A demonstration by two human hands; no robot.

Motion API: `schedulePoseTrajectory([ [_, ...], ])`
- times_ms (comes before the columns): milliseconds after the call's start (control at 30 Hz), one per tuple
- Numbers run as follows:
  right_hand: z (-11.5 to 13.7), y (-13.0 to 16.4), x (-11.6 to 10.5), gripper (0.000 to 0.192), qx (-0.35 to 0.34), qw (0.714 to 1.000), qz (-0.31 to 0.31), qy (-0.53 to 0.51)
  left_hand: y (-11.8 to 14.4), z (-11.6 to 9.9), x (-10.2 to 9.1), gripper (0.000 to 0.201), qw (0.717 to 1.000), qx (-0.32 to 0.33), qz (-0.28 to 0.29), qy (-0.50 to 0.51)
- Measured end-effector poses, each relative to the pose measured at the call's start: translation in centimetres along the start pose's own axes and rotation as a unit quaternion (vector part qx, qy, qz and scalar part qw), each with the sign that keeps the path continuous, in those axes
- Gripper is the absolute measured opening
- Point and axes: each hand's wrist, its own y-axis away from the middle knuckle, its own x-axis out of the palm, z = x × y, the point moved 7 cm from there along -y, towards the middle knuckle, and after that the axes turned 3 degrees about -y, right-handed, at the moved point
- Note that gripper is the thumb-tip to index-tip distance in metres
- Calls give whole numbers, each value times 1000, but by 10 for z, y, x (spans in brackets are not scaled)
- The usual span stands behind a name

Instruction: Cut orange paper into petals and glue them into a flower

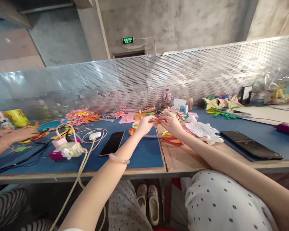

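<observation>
Blue felt-topped table (144,154), folded orange paper (162,121)

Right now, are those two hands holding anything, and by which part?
Yes. The left hand and right hand pinch a small orange paper piece between their fingertips, one at each end, above the table.

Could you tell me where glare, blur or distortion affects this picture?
Head view: bright glare on the perforated metal screen; blurred patches behind it at centre; wide-angle bending stretches the forearms; both hands, left hand and right hand, stay fairly sharp.
</observation>
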Motion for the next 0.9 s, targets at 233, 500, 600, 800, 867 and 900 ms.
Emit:
schedulePoseTrajectory([
  [233, 1, 0, -2, 12, 5, 1000, -8, 1, 1, 6, -5, 20, 998, -38, -37, -18],
  [500, 3, 0, -4, 10, -15, 999, 0, 34, 10, 34, 11, 52, 955, -250, 37, 157],
  [600, 3, -1, -3, 10, -10, 1000, 0, 23, 10, 35, 10, 45, 958, -242, 21, 154],
  [800, 2, -4, -7, 10, 22, 999, -5, -26, 6, 10, 5, 37, 993, -82, 15, 84],
  [867, 3, -5, -7, 11, 26, 999, 0, -34, 7, 10, 3, 35, 993, -87, 13, 73],
  [900, 4, -5, -7, 11, 24, 999, 2, -38, 7, 11, 3, 35, 993, -93, 12, 72],
])
